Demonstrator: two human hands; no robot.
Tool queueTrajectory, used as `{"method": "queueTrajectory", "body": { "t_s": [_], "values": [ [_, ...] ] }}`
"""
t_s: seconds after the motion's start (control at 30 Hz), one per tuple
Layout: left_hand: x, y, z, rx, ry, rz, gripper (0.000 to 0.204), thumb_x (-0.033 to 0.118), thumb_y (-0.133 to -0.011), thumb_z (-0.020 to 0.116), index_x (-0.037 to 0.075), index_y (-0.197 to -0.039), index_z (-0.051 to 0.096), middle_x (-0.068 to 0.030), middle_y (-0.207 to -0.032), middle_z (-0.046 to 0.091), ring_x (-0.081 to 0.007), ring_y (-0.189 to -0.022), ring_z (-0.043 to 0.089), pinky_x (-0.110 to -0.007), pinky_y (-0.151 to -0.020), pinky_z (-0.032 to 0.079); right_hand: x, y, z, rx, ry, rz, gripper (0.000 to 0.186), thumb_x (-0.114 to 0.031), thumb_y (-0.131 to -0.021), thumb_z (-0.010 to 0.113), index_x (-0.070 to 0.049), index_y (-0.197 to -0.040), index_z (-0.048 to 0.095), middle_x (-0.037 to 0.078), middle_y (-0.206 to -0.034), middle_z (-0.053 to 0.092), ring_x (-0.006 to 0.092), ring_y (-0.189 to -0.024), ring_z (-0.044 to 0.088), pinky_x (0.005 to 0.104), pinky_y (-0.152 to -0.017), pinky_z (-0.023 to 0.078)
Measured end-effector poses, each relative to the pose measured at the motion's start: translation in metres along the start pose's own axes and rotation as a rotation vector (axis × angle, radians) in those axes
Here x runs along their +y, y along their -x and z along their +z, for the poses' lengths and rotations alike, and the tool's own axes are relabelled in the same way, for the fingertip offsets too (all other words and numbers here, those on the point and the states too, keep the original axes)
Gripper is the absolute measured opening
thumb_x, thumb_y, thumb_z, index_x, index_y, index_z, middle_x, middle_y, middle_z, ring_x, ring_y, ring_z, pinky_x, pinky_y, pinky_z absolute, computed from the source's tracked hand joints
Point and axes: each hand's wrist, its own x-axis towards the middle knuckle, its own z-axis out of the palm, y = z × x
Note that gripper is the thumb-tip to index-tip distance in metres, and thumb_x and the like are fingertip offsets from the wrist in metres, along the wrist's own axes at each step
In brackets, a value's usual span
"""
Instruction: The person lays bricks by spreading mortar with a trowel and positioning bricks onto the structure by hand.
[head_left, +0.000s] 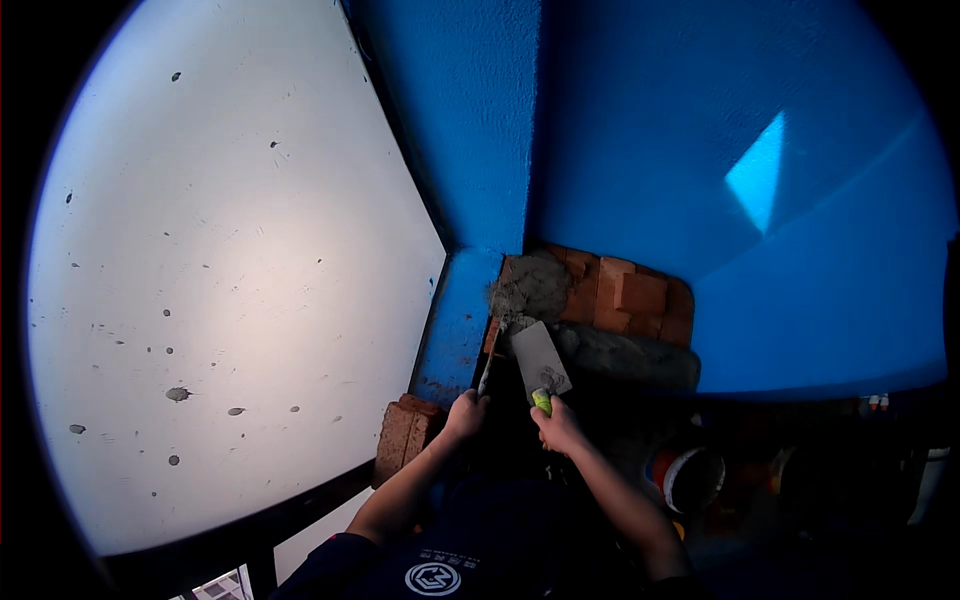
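Note:
My left hand [466, 412] is closed round a thin, mortar-smeared tool [489, 362], whose far end reaches the wet mortar; its exact kind does not show. In my right hand [560, 428] is the yellow-green handle of a plastering trowel [540, 355] with a flat, pale rectangular blade. Grey mortar smears the blade near the handle, and its far edge lies close to the mortar heap [533, 286]. That heap sits on the left end of the red brickwork [612, 285] in the corner. A grey mortar-covered face [630, 355] runs along the brickwork's near side.
Blue walls [650, 130] meet behind the brickwork. A large white panel [230, 270], spotted with mortar, stands at left. Stacked bricks [404, 438] are beside my left forearm. Low on the right, in shadow, is a bucket [694, 480]. One loose brick [640, 293] lies on the brickwork.

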Motion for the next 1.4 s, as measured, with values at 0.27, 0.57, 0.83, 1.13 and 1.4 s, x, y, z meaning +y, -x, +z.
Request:
{"method": "queueTrajectory", "body": {
  "t_s": [0.27,0.57,0.83,1.13,1.4],
  "values": [
    [-0.005,0.023,0.0,0.011,0.095,-0.014,0.035,0.03,-0.086,0.055,-0.004,-0.085,0.053,-0.0284,-0.082,0.058,-0.0455,-0.084,0.056,-0.05,-0.071,0.044,0.0,0.003,-0.001,0.018,0.12,-0.099,0.05,-0.031,-0.089,0.058,0.0,-0.125,0.041,0.006,-0.061,0.055,0.0146,-0.043,0.051,0.0296,-0.041,0.044],
    [0.037,-0.036,-0.053,-0.023,-0.256,0.092,0.029,0.029,-0.087,0.054,0.0,-0.092,0.056,-0.0251,-0.09,0.063,-0.0442,-0.087,0.059,-0.052,-0.075,0.047,0.032,0.014,-0.042,0.089,-0.164,0.073,0.053,-0.033,-0.091,0.055,-0.003,-0.13,0.037,0.004,-0.062,0.051,0.0118,-0.046,0.048,0.0281,-0.041,0.042],
    [0.123,-0.129,-0.061,-0.116,-0.901,0.289,0.017,0.02,-0.081,0.058,0.008,-0.089,0.067,-0.0151,-0.091,0.068,-0.0326,-0.085,0.066,-0.041,-0.073,0.053,0.024,0.022,-0.023,0.014,-0.1,0.012,0.072,-0.039,-0.09,0.056,0.0,-0.142,0.025,0.006,-0.067,0.057,0.0145,-0.051,0.054,0.0307,-0.047,0.045],
    [0.158,-0.183,0.025,-0.573,-1.164,0.575,0.026,0.019,-0.081,0.054,0.005,-0.098,0.068,-0.0212,-0.102,0.065,-0.0326,-0.096,0.064,-0.042,-0.08,0.053,0.073,-0.003,-0.049,0.071,-0.255,0.057,0.054,-0.035,-0.091,0.057,-0.003,-0.129,0.037,0.005,-0.06,0.052,0.0146,-0.044,0.049,0.0318,-0.041,0.042],
    [0.167,-0.195,0.089,-0.705,-1.432,0.728,0.023,0.016,-0.085,0.053,0.001,-0.096,0.067,-0.0209,-0.093,0.065,-0.0332,-0.085,0.065,-0.044,-0.075,0.053,0.09,0.023,-0.105,0.196,-0.485,0.168,0.067,-0.038,-0.092,0.054,-0.003,-0.142,0.026,0.007,-0.07,0.054,0.0157,-0.049,0.05,0.0357,-0.046,0.044]
  ]
}}
